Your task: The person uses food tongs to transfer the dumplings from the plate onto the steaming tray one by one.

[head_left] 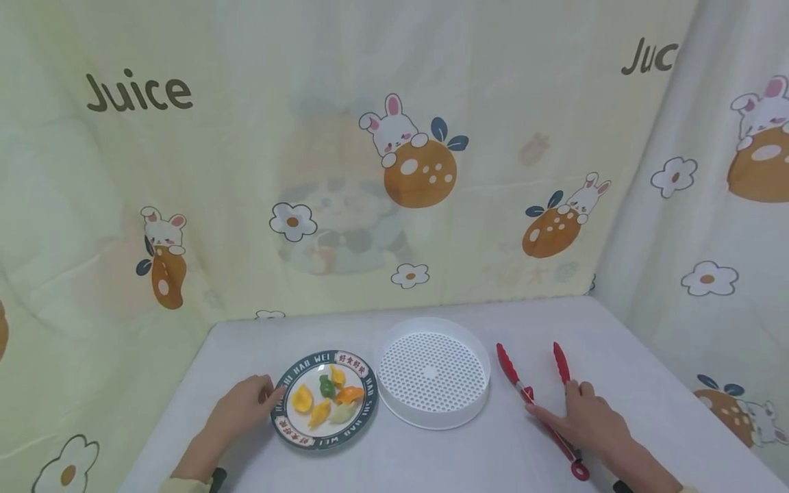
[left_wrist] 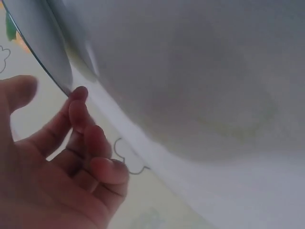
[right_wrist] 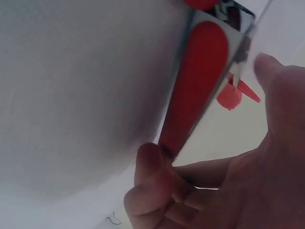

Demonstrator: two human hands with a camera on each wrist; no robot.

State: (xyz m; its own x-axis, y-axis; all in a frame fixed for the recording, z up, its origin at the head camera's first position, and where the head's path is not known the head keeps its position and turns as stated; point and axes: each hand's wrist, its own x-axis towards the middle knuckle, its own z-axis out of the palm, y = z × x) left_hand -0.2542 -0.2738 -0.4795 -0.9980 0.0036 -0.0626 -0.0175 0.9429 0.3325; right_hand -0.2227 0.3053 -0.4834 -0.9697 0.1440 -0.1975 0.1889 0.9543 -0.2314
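White table [head_left: 456, 465], rabbit-print curtain [head_left: 234, 171]

Head view: dumplings [head_left: 320, 413] on a plate [head_left: 364, 418], a strainer [head_left: 431, 373], then tongs [head_left: 528, 394], left to right.

Left wrist: the left hand [left_wrist: 66, 176], relaxed, touches the plate.

Right wrist: the right hand [right_wrist: 243, 167] grips the tongs.

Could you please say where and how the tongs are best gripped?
Probably midway along both legs of the tongs, right hand coming from the near side: they lie spread, joined end towards the person, tips pointing away, so squeezing should close them.
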